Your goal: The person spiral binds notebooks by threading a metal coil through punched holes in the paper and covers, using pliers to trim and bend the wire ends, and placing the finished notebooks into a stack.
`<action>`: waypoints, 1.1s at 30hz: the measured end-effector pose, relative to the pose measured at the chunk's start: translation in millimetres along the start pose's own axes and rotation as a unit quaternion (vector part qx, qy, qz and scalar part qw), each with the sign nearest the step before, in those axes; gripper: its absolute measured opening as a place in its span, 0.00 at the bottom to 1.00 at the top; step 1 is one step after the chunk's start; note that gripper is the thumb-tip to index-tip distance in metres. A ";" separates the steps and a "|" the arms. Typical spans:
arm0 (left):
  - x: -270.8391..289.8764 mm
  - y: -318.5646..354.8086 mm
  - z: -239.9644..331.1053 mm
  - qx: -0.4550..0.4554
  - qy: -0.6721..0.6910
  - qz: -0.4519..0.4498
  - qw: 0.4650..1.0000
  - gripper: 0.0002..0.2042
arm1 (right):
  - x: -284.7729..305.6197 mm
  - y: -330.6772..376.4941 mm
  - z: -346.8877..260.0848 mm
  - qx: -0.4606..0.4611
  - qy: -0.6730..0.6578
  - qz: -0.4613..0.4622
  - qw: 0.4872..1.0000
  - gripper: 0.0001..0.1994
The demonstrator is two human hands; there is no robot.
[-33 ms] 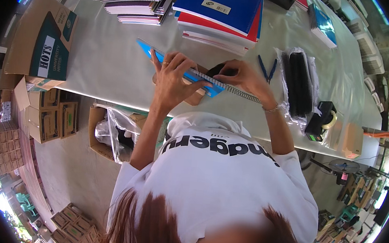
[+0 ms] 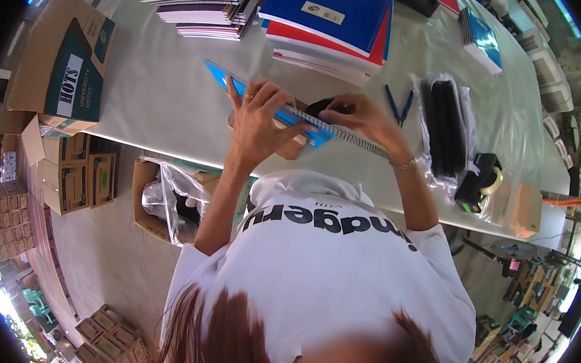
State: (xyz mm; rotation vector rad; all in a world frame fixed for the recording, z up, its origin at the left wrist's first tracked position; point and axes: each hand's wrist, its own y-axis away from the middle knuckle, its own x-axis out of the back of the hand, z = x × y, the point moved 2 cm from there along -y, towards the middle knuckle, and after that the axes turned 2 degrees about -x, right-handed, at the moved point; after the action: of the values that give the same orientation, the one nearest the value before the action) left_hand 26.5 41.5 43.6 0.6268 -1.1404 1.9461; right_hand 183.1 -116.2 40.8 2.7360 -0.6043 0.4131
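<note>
The left hand (image 2: 258,121) presses the blue notebook (image 2: 269,108) flat on the desk (image 2: 167,97) so it stays put, while beside it the right hand (image 2: 363,119) pinches its wire spiral (image 2: 355,140).

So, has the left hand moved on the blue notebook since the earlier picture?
No. The left hand lies at the same place on the blue notebook, just as far below the stack of red and blue books as before.

left hand (image 2: 257,128) covering the blue notebook's (image 2: 243,89) middle, small black object under right hand (image 2: 363,119) mostly hidden, book stacks (image 2: 202,0) cut off at top edge
</note>
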 end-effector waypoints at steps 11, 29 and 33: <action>1.1 4.8 1.3 -0.012 -0.008 0.005 1.000 0.21 | -9.7 2.4 15.9 0.062 -0.170 0.019 0.983 0.23; 16.6 2.3 -18.1 0.034 -0.036 0.044 0.998 0.26 | -0.1 -32.1 27.7 0.000 -0.290 0.017 0.957 0.24; 12.8 1.3 -24.9 0.010 -0.026 0.042 0.999 0.26 | -4.5 -28.7 -22.7 0.010 0.106 -0.033 0.994 0.25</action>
State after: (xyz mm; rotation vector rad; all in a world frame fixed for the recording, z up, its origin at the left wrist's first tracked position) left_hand 17.4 67.8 40.4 0.6516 -1.1980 2.0244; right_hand 187.2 -81.8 53.3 2.6748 -0.4555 0.6864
